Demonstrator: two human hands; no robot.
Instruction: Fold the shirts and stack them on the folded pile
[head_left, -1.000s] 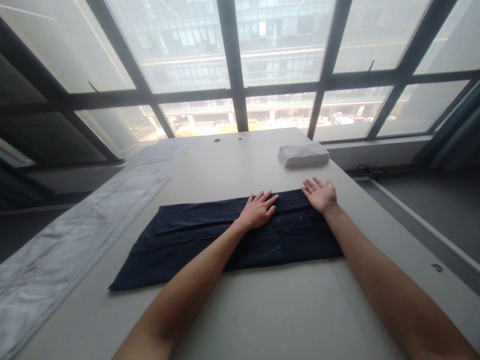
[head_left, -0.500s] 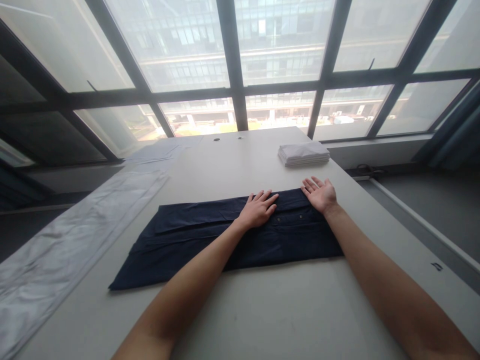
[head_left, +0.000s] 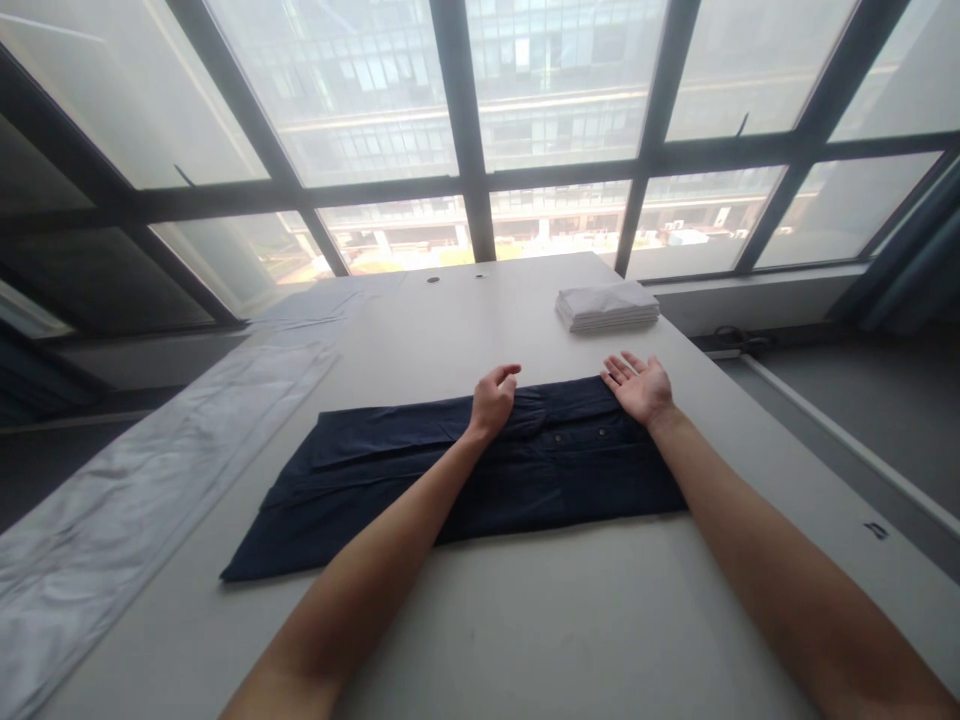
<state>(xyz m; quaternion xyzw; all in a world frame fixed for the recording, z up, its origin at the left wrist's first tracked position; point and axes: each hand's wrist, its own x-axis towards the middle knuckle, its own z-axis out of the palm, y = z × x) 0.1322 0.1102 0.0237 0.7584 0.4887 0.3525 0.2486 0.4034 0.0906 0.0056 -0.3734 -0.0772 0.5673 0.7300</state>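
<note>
Your left forearm (head_left: pixel 394 530) hides part of the navy garment (head_left: pixel 600 485), exits frame at 7 o'clock. Right hand (head_left: pixel 643 392) blocks its 3 o'clock edge. Can't tell if your left hand (head_left: pixel 493 402) pinches it. White cloth (head_left: pixel 112 520) cropped at 8. Black mark (head_left: pixel 875 531) at 4: too small to read.

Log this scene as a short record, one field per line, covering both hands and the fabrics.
Main item: dark blue garment, folded into a long flat shape
Detail: two buttons visible toward its right end
Left hand: left hand partly curled at the garment's far edge; grip unclear
Right hand: right hand open, palm up, at the far right corner
Beyond: folded white fabric, stacked in layers
Far left: wrinkled pale fabric
Surface: white table
Background: large windows
</note>
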